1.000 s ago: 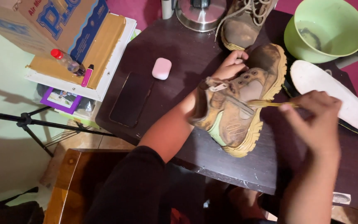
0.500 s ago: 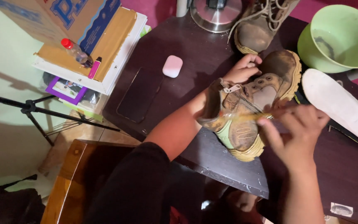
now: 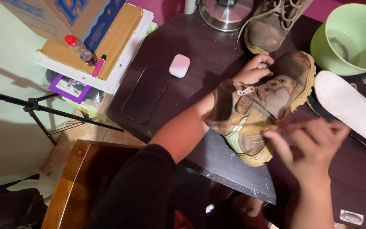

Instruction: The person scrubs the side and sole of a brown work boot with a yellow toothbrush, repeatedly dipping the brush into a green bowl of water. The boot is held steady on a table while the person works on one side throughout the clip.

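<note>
A dirty tan boot (image 3: 262, 111) lies on its side on the dark table (image 3: 200, 55), laces removed. My left hand (image 3: 253, 70) grips its upper near the eyelets and steadies it. My right hand (image 3: 308, 142), blurred by motion, holds a thin yellowish stick-like tool (image 3: 250, 127) against the boot's side near the sole. What kind of tool it is cannot be made out.
A second boot (image 3: 272, 25) stands at the table's back. A green bowl (image 3: 352, 38) and a white insole (image 3: 350, 108) lie to the right. A phone (image 3: 145, 94), a small pink case (image 3: 179, 65), a metal lamp base (image 3: 223, 12), stacked books and a box (image 3: 94, 38) sit left.
My right hand has slid left and down along the boot's side with the thin tool. The camera view has shifted slightly; the left hand keeps its hold.
</note>
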